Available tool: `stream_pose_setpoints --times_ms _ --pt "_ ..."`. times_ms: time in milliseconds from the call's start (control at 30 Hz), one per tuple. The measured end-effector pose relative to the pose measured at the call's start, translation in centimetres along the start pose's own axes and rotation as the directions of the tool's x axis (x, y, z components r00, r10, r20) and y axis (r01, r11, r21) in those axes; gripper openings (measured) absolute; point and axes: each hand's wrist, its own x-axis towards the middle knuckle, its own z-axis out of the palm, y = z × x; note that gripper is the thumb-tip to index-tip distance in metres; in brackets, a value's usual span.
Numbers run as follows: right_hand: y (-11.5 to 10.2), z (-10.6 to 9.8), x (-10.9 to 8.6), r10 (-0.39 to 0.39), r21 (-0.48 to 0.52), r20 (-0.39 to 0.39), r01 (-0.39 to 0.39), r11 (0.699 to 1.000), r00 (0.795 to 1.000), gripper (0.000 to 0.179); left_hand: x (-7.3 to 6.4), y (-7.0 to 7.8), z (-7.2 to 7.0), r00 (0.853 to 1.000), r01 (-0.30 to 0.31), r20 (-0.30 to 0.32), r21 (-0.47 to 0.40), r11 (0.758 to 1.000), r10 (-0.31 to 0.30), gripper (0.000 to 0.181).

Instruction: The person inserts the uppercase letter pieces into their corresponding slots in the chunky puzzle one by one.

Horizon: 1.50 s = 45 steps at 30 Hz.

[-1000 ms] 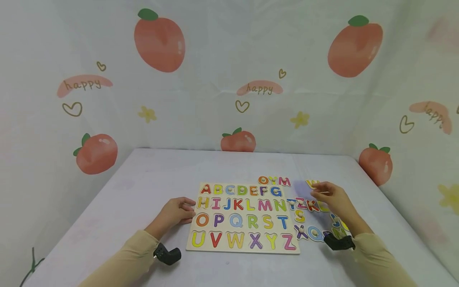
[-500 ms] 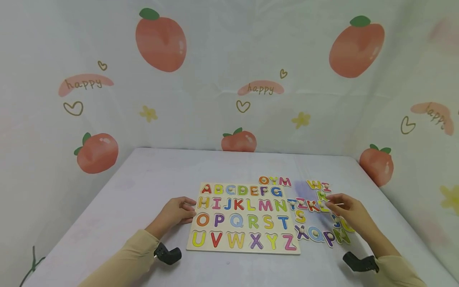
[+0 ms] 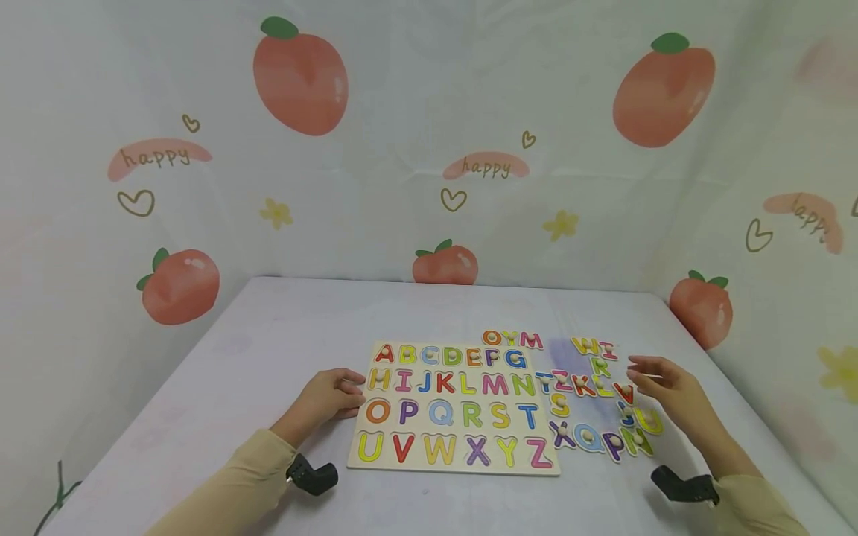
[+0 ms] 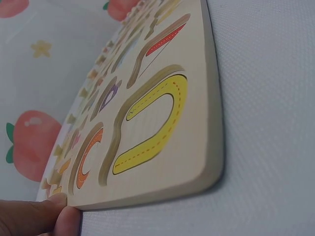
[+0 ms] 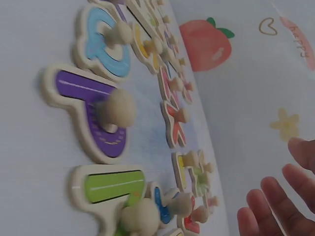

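A wooden alphabet puzzle board (image 3: 420,435) lies flat in the head view. Its top row and the H slot hold knobbed letter pieces; the other slots show bare printed letters. At its left edge my left hand (image 3: 330,396) grips the rim with thumb and fingers, and in the left wrist view the fingertips (image 4: 58,199) meet the edge. My right hand (image 3: 670,387) hovers just right of the loose letters, fingers loosely extended, holding nothing. Nearest it are the red V piece (image 3: 624,393), the I piece (image 3: 608,350) and the yellow U piece (image 3: 647,421).
Loose knobbed pieces lie right of the board, among them the purple P (image 5: 101,110), the blue Q (image 5: 93,42) and the green N (image 3: 635,441). O, Y and M (image 3: 532,340) sit behind the board. A patterned cloth (image 3: 375,201) hangs beyond the white table (image 3: 302,313).
My right hand has moved from above the W piece to the right and back toward me, uncovering the W, I, R, V and lower letters. The left hand stays on the board's edge.
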Motion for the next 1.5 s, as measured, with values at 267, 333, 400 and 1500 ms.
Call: stream_pose_setpoints --times_ms 267,333,400,1500 --pt "0.8 0.4 4.9 0.004 0.084 -0.086 0.003 0.996 0.996 0.067 0.0 0.0 0.0 1.000 0.002 -0.004 -0.011 1.000 -0.002 0.038" --pt "1.1 0.5 5.9 -0.006 0.079 -0.085 0.013 0.997 0.996 0.066 0.1 -0.1 0.0 1.000 0.001 -0.005 -0.013 1.000 -0.001 0.038" --pt "1.3 0.6 6.7 -0.001 0.072 -0.080 0.007 0.997 0.997 0.064 0.2 -0.1 0.1 1.000 0.001 -0.005 -0.018 1.000 -0.001 0.037" --pt "1.7 1.0 9.5 0.188 -0.069 0.126 -0.180 0.981 0.974 0.038 0.1 -0.2 0.2 1.000 0.004 -0.011 -0.030 1.000 -0.005 0.036"
